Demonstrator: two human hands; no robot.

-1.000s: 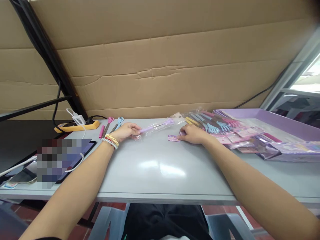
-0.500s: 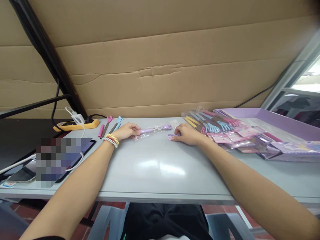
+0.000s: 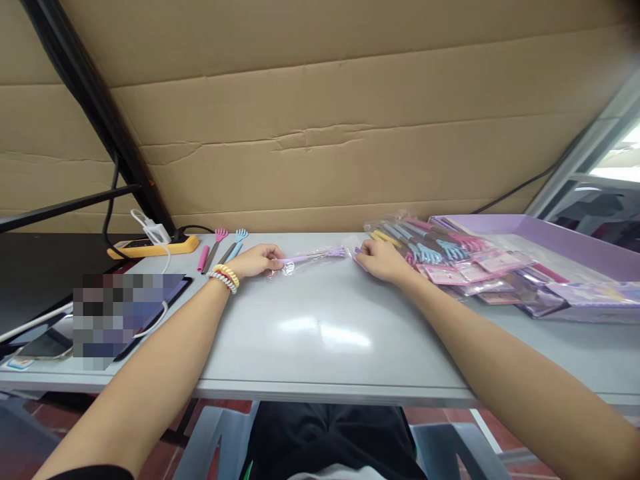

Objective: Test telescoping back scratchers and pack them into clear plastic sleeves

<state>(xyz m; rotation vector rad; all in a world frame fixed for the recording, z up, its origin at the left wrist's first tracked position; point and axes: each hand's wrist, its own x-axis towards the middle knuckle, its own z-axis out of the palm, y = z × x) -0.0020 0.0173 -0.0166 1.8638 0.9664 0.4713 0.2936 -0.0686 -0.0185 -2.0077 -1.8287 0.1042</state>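
A purple back scratcher (image 3: 310, 257) with a small hand-shaped head lies in a clear plastic sleeve on the grey table. Its handle end is pinched by my left hand (image 3: 260, 260), which wears several coiled bands at the wrist. Close to the scratcher's head, my right hand (image 3: 381, 260) is closed on a small purple card (image 3: 359, 260), held tilted beside the end of the sleeve; the fingers cover much of it. To the right of that hand lies a pile of bagged back scratchers (image 3: 425, 247) in yellow, blue and pink, with pink header cards.
Loose pink and blue back scratchers (image 3: 215, 248) lie at the back left, near a yellow power strip (image 3: 155, 247). A tablet (image 3: 150, 320) and a phone (image 3: 47, 341) rest on the left. At right stands a purple box (image 3: 590, 250). Cardboard (image 3: 310, 167) backs the table.
My right hand has moved slightly right and up, and the purple card has gone from lying flat to tilted. My left hand stays at the scratcher's handle end.
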